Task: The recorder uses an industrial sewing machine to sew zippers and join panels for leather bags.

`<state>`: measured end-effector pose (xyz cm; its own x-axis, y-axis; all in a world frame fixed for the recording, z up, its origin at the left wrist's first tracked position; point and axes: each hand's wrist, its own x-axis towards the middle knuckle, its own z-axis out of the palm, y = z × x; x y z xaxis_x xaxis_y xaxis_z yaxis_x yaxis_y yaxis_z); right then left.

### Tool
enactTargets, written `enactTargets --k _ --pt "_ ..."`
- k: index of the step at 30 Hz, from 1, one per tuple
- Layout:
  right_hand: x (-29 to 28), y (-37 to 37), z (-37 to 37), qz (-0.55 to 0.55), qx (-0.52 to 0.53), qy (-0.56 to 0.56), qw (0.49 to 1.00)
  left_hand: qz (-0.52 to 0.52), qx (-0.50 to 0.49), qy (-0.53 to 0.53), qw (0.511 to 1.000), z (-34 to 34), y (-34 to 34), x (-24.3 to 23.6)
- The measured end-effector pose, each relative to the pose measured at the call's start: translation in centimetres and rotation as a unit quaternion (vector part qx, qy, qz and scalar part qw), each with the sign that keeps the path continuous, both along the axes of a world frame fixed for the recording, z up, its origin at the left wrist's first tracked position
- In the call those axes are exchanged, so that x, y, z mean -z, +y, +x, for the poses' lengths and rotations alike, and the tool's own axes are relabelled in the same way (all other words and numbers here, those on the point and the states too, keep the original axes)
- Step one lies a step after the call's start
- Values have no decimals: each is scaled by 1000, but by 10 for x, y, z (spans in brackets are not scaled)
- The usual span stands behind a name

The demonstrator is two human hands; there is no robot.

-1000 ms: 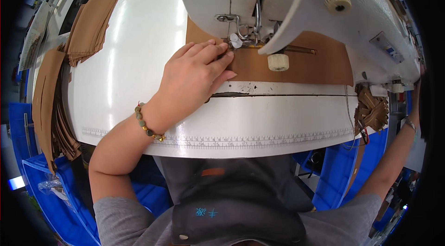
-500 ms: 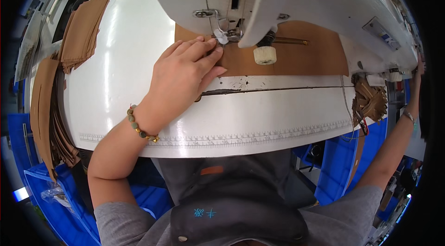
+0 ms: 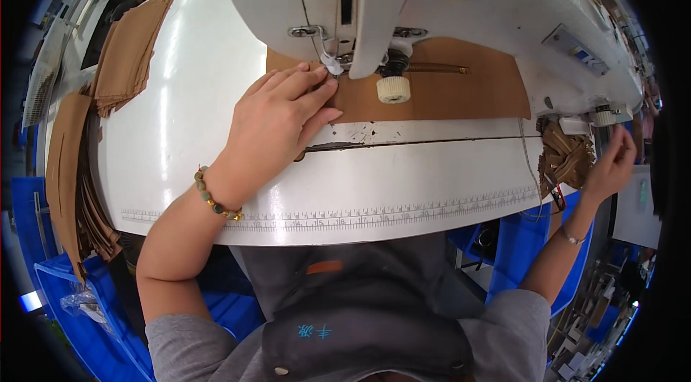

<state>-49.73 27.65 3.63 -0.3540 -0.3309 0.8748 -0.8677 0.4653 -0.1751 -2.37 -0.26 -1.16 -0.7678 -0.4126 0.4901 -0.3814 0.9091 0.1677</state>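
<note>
A brown leather-like panel (image 3: 475, 94) lies on the white bed of the sewing machine (image 3: 518, 15), under its needle area. Set into the panel is a narrow slot with a zipper (image 3: 439, 68). My left hand (image 3: 277, 112) rests palm down, its fingers lying flat on the panel's left part, fingertips close beside the white presser foot (image 3: 332, 64). Part of the panel is hidden under that hand and the machine head. My right hand (image 3: 610, 165) is raised at the far right near a cream knob (image 3: 603, 116), fingers loosely bent and apart, with nothing visible in them.
Brown panels are stacked at the upper left (image 3: 129, 55), with more slotted panels (image 3: 68, 173) hanging over the left edge. A heap of brown scraps (image 3: 565, 152) and small red-handled snips (image 3: 556, 193) sit at the right. Blue bins (image 3: 515, 260) stand below.
My right hand has come back from the far right edge toward the table. My left hand stays on the panel; the whole view has shifted slightly.
</note>
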Motion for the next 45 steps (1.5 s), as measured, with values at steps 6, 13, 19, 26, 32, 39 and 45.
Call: enactTargets --k 6,13,19,26,32,39,45 --pt "23 -75 138 346 -249 96 899 -20 1 -1 1000 2 1 -1" --pt "-23 -96 163 541 -227 74 806 -40 -33 -36 998 33 48 -18" --pt "-17 -61 230 474 -632 -236 566 51 -28 -55 997 61 114 -3" --pt "36 -43 299 377 -477 110 787 58 -15 -25 998 76 132 1" --pt "31 -37 270 304 -619 -511 513 73 -10 20 997 72 129 2" --pt "35 -38 269 322 -616 -503 515 57 25 68 996 65 128 0" --pt "32 -41 269 324 -627 -490 512 -9 68 40 997 59 126 6"
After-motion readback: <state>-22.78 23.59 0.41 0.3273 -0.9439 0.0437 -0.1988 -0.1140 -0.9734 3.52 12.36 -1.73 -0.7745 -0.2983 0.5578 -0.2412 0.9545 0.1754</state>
